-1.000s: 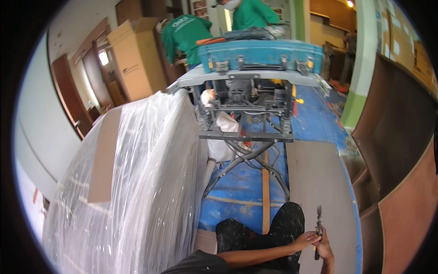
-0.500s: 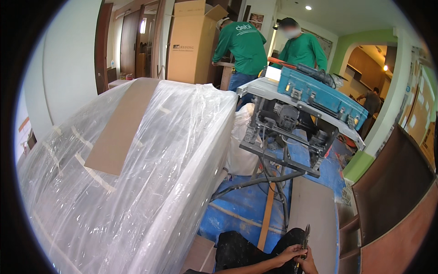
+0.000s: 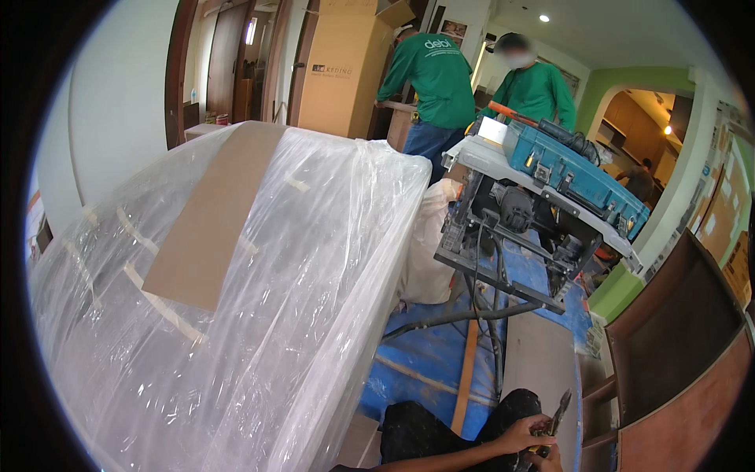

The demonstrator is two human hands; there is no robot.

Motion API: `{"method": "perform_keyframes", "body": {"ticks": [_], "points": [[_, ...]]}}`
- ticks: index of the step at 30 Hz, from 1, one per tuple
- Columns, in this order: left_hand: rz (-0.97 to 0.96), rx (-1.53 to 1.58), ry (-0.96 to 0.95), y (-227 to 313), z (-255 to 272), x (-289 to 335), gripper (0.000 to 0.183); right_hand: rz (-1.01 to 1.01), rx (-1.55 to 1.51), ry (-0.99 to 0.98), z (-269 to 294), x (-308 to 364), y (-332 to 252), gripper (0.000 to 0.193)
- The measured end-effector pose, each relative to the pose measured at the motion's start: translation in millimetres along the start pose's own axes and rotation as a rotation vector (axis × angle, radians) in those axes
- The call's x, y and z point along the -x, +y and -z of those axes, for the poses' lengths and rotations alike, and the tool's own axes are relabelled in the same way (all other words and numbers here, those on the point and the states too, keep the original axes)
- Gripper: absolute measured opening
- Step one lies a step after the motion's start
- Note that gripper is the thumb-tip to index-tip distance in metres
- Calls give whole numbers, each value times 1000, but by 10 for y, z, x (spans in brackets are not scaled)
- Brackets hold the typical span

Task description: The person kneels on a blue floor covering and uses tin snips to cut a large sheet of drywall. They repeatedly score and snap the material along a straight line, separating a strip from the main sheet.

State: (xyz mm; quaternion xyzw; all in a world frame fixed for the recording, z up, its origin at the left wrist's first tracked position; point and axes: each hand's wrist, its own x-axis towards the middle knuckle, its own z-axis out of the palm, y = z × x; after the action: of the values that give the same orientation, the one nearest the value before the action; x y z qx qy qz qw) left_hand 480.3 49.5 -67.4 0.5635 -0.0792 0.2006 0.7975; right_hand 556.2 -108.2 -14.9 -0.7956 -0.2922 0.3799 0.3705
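Low in the view, in front of my bent knees in dark trousers [image 3: 417, 433], my left hand [image 3: 521, 435] and my right hand [image 3: 550, 459] come together around a hand tool [image 3: 561, 414]. It has dark, pointed jaws and a bit of yellow near the handles, like snips or pliers. The fingers of my left hand are closed around its middle. My right hand grips it lower down, partly cut off by the lower edge. The jaws point up, tilted to the right, over a long grey-brown board [image 3: 541, 354] on the floor.
At left stands a large plastic-wrapped block [image 3: 314, 259] with a brown strip [image 3: 212, 220] on top. Ahead, a table saw [image 3: 511, 212] carries a teal case [image 3: 578, 169]. Two people in green shirts [image 3: 436, 79] stand beyond. A dark cabinet panel [image 3: 676, 315] leans right; blue sheeting [image 3: 417, 346] covers the floor.
The tool has tilted from nearly upright toward the right, and both hands have shifted slightly right. The whole view has swung a little to the left.
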Motion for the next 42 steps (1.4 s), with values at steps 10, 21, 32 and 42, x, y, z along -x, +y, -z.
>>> {"method": "perform_keyframes", "body": {"ticks": [10,21,32,42], "points": [[-76,-207,-131,354,-194,-397,53,197,-474,577,-18,-28,357,46],[90,-162,331,-719,779,-890,34,243,-528,778,529,-281,747,46],[459,-278,320,-2028,1515,-1242,33,75,-641,660,1479,-1726,1594,39],[1105,549,327,-2836,1665,-460,46,19,-610,411,1545,-2474,2362,36]]}}
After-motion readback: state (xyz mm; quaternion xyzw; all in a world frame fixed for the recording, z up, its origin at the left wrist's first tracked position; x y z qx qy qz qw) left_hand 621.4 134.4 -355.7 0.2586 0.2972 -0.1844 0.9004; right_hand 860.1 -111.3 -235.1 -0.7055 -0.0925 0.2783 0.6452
